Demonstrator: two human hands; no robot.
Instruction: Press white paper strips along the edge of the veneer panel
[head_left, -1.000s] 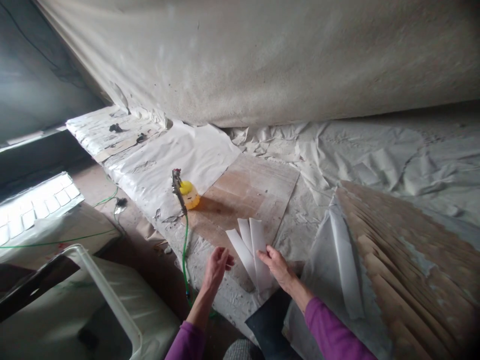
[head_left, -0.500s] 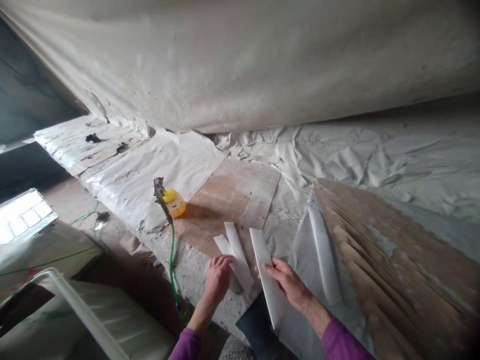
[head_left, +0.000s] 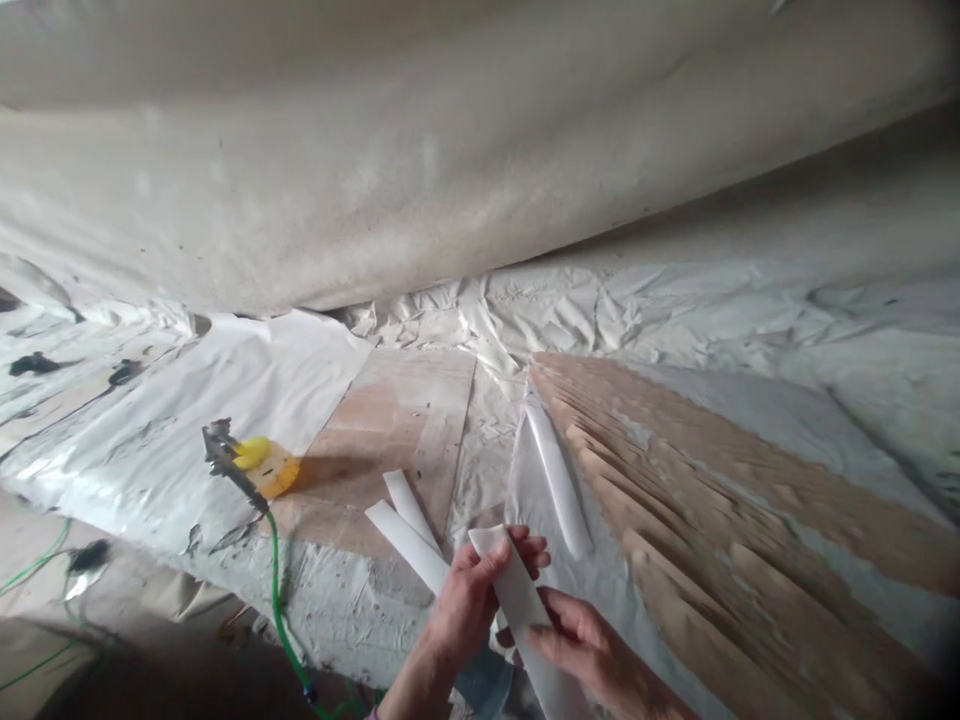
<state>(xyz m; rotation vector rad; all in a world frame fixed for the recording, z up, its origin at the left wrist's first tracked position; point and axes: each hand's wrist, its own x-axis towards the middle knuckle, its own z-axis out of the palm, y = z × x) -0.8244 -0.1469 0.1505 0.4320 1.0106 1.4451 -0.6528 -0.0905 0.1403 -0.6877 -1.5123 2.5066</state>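
Both hands hold one long white strip [head_left: 523, 597], flat and paper-like, which slants up and away from me. Near its far end, my left hand [head_left: 466, 605] has the thumb on top and the fingers reaching underneath. Lower down, my right hand [head_left: 589, 645] pinches the strip's right edge with the thumb over it. Two more white strips lie crossed just left of my hands: a front strip [head_left: 405, 545] and a rear strip [head_left: 409, 505]. Their near ends are hidden behind my left hand.
A spray gun [head_left: 229, 465] with a yellow-orange cup [head_left: 276, 470] stands at left, its green hose [head_left: 277, 590] running over the front edge. Beneath it lies a brown board [head_left: 382, 410]. Ridged brown sheets [head_left: 675, 480] and a white roll [head_left: 556, 480] are at right. A grey drape [head_left: 375, 170] hangs behind.
My left hand has left the crossed strips and moved right to grip the far end of the strip in my right hand. The view has turned right.
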